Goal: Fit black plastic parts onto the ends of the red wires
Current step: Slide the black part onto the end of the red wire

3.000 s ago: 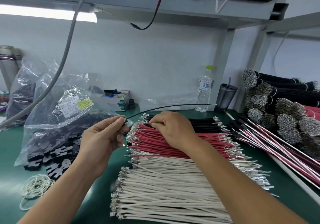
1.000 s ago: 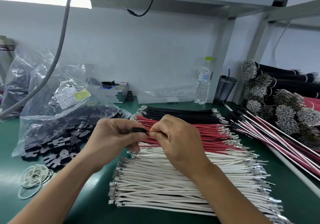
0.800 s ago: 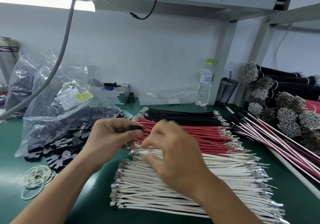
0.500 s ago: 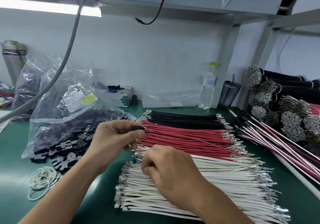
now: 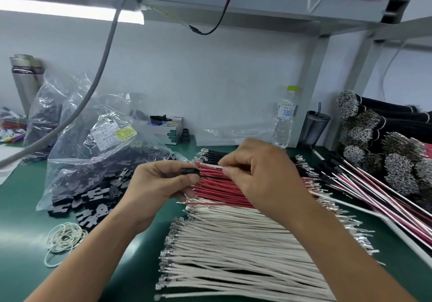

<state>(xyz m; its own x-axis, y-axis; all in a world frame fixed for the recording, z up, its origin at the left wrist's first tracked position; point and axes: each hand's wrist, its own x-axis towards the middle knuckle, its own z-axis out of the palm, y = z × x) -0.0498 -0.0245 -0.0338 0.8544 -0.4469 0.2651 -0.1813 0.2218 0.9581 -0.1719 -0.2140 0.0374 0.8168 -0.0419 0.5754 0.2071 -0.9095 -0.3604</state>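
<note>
Red wires (image 5: pixel 217 188) are lying in a flat row between black wires at the far side and white wires (image 5: pixel 233 243) nearer, on the green table (image 5: pixel 28 231). Starting at the hands: the left hand (image 5: pixel 159 184) is pinching a small black plastic part (image 5: pixel 189 171) between thumb and fingertips, holding it level, probably so its opening is facing right. The right hand (image 5: pixel 261 173) is pinching a pale wire end just right of the part, apparently lining it up for insertion. Half a second ago this hand was reaching down over the white wires; now it is raised to the part. Left of the hands, a clear bag (image 5: pixel 93 149) is spilling more black parts.
</note>
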